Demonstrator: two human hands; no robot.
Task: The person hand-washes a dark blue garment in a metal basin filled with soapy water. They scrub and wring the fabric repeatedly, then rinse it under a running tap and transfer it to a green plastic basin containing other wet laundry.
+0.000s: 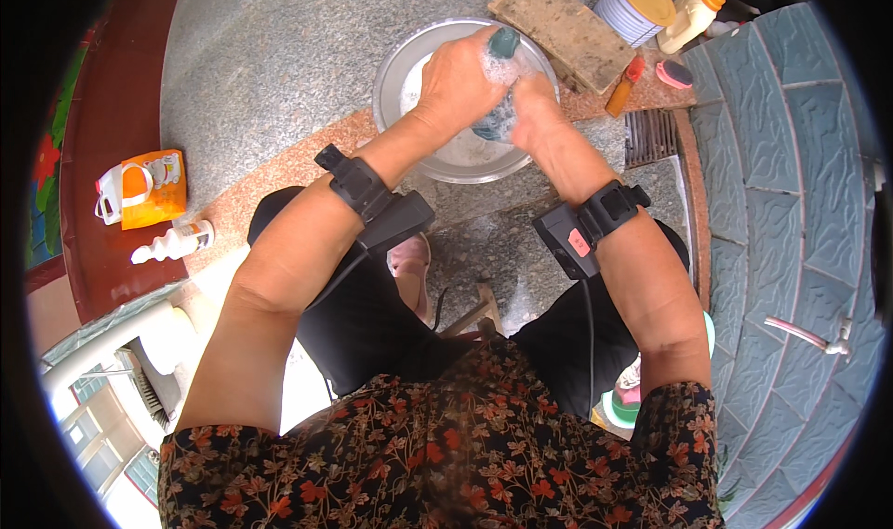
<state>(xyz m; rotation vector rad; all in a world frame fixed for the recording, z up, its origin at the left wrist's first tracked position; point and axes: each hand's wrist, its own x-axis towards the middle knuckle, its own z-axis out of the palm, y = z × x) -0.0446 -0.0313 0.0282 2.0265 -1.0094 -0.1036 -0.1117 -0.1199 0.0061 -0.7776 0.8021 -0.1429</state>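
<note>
A round metal basin [481, 172] with soapy water stands on the stone floor before me. Over its middle, my left hand [460, 75] is closed around a wet dark green cloth [504, 42], whose end pokes out above the fist with suds on it. My right hand [536, 107] is close by on the right, its fingers on the lower part of the same cloth, which hangs down into the basin. Foam hides some of the fingertips. Both wrists wear black strapped devices with cables.
Past the basin lies a rough stone slab [564, 33], with a lidded can [633, 9], a cream bottle [689, 19], a wooden-handled brush [625, 86] and a pink-and-grey brush [674, 74] nearby. A floor drain grate [650, 138] is at right. An orange bag [155, 188] and white bottle [174, 241] are left.
</note>
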